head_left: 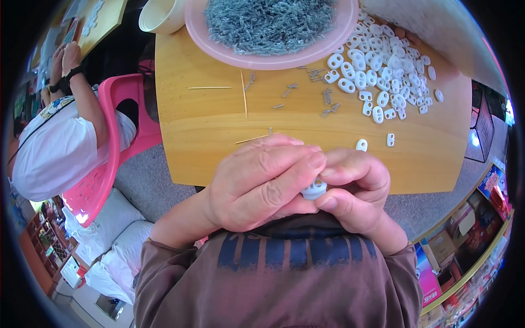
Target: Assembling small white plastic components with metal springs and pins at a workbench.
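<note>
Close to my body, at the table's near edge, both hands meet around a small white plastic cord lock [313, 190] with holes in it. My right hand [358, 188] pinches it between thumb and forefinger. My left hand [262, 183] lies across its other side, fingers closed against it; its fingertips are partly hidden. Just beyond my right hand lie a white oval cord-lock piece [361, 145] and a smaller white piece [390, 140]. A wooden toothpick [257, 138] rests beyond my left hand.
A pink basin [235, 59] heaped with small metal springs [268, 24] stands at the far side. Many white plastic pieces [377, 65] spread at the far right. Loose springs [328, 97] and more toothpicks [209, 87] dot the table. Left, another person [60, 145] sits on a pink chair [112, 126].
</note>
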